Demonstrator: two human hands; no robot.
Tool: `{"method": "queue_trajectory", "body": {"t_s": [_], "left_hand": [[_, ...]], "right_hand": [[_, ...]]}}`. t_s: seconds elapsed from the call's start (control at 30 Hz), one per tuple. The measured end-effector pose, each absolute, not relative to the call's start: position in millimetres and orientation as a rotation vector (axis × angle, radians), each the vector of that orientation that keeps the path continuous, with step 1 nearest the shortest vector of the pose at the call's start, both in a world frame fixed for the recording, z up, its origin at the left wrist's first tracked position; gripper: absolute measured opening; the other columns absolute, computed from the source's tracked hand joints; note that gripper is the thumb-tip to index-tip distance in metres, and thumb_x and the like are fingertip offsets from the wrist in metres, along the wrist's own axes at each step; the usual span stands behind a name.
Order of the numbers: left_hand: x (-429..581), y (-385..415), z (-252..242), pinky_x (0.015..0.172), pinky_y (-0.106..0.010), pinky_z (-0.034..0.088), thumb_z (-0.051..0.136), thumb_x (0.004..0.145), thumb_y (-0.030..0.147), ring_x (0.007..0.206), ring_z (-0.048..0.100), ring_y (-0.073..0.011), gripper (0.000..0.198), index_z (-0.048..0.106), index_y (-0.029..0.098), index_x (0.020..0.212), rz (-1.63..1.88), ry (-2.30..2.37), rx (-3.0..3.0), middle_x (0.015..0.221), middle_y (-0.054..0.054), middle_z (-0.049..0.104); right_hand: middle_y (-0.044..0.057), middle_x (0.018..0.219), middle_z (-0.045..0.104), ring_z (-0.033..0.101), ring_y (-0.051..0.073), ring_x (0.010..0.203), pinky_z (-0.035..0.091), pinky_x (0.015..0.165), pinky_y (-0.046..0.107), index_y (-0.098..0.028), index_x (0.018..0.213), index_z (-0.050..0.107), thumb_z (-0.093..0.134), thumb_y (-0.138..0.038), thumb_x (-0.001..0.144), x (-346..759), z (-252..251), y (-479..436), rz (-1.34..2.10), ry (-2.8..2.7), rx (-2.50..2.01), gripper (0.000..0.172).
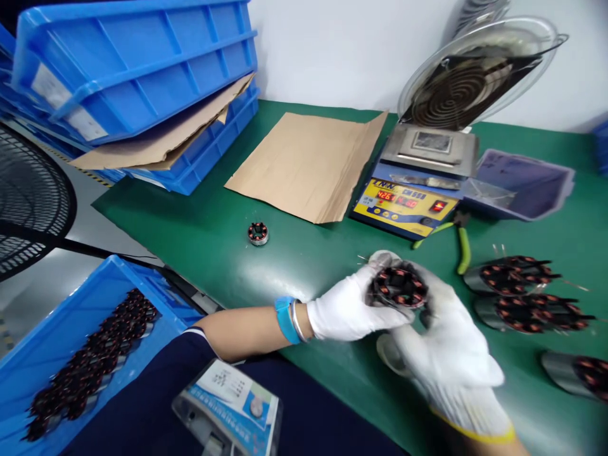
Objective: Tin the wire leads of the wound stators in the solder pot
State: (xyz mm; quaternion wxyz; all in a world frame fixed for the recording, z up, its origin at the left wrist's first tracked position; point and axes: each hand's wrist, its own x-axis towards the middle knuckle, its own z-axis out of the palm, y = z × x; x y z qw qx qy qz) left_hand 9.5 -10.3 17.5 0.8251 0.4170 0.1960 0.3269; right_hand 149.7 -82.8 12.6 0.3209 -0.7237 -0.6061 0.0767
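While a blue tray [57, 342] of dark coils sits at the lower left and a small stator [258, 233] lies alone on the green worktop [199, 253], the gloved left hand [351, 309] has its fingers closed on a wound stator [399, 286] held just above the worktop, and the right hand [451, 354] grips its other side. It is probably best to press on the metal rim, spare the copper windings and thin leads, and stay clear of the row of stators [515, 291] to the right.

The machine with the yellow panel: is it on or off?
On. The machine shows glowing red digits on its front, and its red switch is lit.
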Motion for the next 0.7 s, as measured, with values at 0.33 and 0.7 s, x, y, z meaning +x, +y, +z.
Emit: {"method": "queue_trajectory", "body": {"t_s": [0.33,0.7], "left_hand": [[-13,7,29,0.099,-0.032,0.043,0.084,0.06,0.024,0.105,0.062,-0.0258,0.023,0.07,0.02,0.079,0.612,0.683,1.439,0.081,-0.005,0.064],[-3,13,32,0.062,-0.023,0.041,0.069,0.074,0.056,0.062,0.049,-0.0095,0.042,0.056,0.017,0.07,0.622,0.708,1.233,0.064,0.001,0.055]], "right_hand": [[0.006,0.094,0.07,0.068,0.02,0.07,0.058,0.056,0.024,-0.021,0.112,0.059,0.073,-0.035,0.058,149,20,-93,0.833,-1.177,-1.754,0.058],[0.008,0.106,0.068,0.069,0.022,0.086,0.06,0.07,0.03,-0.02,0.115,0.063,0.071,-0.045,0.059,165,13,-93,0.545,-1.403,-1.876,0.062]]}}
